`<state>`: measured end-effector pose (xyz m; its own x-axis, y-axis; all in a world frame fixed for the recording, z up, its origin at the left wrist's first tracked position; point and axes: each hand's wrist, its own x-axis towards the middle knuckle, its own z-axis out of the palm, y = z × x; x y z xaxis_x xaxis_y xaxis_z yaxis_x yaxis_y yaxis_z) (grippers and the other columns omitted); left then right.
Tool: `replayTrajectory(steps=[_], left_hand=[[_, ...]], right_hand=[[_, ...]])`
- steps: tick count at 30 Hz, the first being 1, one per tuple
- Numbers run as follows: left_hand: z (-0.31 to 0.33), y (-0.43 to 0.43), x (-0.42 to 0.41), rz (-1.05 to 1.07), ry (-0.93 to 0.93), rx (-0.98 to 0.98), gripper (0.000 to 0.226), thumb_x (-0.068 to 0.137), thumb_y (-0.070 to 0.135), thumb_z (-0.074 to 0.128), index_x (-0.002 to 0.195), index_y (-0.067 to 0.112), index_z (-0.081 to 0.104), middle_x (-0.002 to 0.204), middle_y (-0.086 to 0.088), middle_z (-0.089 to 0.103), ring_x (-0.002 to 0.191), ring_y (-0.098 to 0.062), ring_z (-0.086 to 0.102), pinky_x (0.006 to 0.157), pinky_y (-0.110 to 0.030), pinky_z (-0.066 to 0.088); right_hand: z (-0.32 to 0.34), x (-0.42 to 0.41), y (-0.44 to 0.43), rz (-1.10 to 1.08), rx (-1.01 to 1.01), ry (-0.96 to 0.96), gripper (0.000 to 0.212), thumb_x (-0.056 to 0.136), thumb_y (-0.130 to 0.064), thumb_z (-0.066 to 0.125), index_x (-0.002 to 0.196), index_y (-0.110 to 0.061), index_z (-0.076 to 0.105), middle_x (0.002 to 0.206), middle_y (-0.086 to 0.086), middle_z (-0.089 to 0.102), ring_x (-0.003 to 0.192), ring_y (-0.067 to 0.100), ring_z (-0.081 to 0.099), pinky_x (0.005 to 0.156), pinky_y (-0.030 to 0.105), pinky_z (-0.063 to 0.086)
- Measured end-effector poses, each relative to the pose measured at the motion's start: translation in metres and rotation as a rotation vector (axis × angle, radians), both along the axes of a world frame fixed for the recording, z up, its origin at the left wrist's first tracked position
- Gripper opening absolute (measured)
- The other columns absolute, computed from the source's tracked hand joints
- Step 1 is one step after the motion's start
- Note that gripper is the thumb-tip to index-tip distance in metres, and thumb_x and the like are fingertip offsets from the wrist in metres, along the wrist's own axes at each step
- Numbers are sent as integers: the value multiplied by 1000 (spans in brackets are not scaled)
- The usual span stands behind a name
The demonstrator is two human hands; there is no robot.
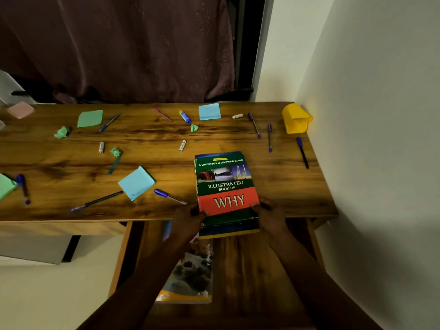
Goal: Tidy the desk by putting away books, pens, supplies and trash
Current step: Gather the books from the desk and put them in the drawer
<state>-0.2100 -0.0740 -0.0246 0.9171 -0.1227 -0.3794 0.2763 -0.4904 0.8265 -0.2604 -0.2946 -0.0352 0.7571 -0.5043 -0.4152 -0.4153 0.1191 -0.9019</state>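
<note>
I have the WHY book [227,186] by its near end, one hand on each side. My left hand [190,216] wraps the left edge with the thumb pressed on the red band of the cover; my right hand [270,214] mirrors it on the right edge, thumb on top, the other fingers curled beneath where I cannot see them. The book lies flat on the desk [166,139] with its near end jutting past the front edge, and it seems to rest on a second volume with a blue and yellow border, though the dim light makes that hard to tell.

Below the book's overhanging end, on a lower wooden surface, lies another book with a landscape cover [190,275].

Left of the WHY book, just beside it, a blue-capped pen [169,196] points toward my left hand, and beyond that sits a light blue sticky pad [137,182]. Behind the book stands a second blue pad [209,111] with a glue stick [185,116] next to it. Far right of the book, at the wall, a yellow holder [296,119] lies tipped over.
</note>
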Motion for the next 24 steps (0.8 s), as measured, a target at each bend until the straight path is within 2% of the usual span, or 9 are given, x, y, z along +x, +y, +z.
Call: replayTrajectory(steps=[5,7,10,11,14,17,21,22,24], left_hand=[[-3,2,-5,-69,-110,108,34,98,25,64,131,18,66,128,-5,70,119,-23,64,100,-31,45],[-3,2,-7,-80,-124,121,35,98,24,64,132,19,65,129,-4,69,120,-22,63,101,-32,45],[-1,2,-11,-80,-129,106,34,97,24,65,130,22,65,123,-2,72,114,-19,67,99,-35,51],[0,2,-11,-73,-134,109,33,96,24,65,130,21,66,121,-2,73,110,-19,68,97,-35,52],[4,0,-7,-17,-107,93,29,96,22,65,125,19,69,114,-5,75,98,-18,70,91,-36,55],[12,-3,-2,29,-23,9,28,97,16,63,125,16,68,112,-6,74,96,-20,71,90,-45,58],[26,-5,8,88,123,-85,33,93,3,62,125,11,66,99,-7,70,83,-19,66,70,-35,56],[27,-5,10,91,142,-91,33,91,2,62,122,11,66,97,-7,71,84,-22,67,69,-37,57],[30,0,10,97,153,-102,34,88,1,64,120,11,68,99,-9,73,89,-27,68,73,-43,60]], right_hand=[[1,-5,2,133,-93,29,24,95,-6,67,116,-14,75,113,7,75,109,25,69,102,48,53],[2,-5,3,158,-100,38,27,93,-3,68,117,-13,73,112,6,74,105,22,69,94,40,55],[6,-5,4,182,-138,55,27,93,-6,68,118,-15,71,106,1,72,91,9,67,76,23,51],[6,-5,3,175,-150,61,27,93,-8,68,119,-16,70,105,0,71,90,10,67,75,24,51],[10,2,0,153,-161,81,25,97,-14,65,122,-15,69,111,0,71,101,19,68,91,35,53],[18,14,-3,164,-99,101,27,100,-22,60,124,-13,69,117,6,73,108,25,70,98,44,55],[22,21,-5,177,108,152,19,97,-15,60,113,-18,71,105,4,77,95,20,73,79,35,57],[23,22,-6,191,130,167,19,96,-13,60,111,-18,72,104,5,77,94,20,73,76,33,56],[25,21,-8,210,166,171,23,95,-11,60,114,-19,71,107,6,77,98,23,72,79,36,57]])
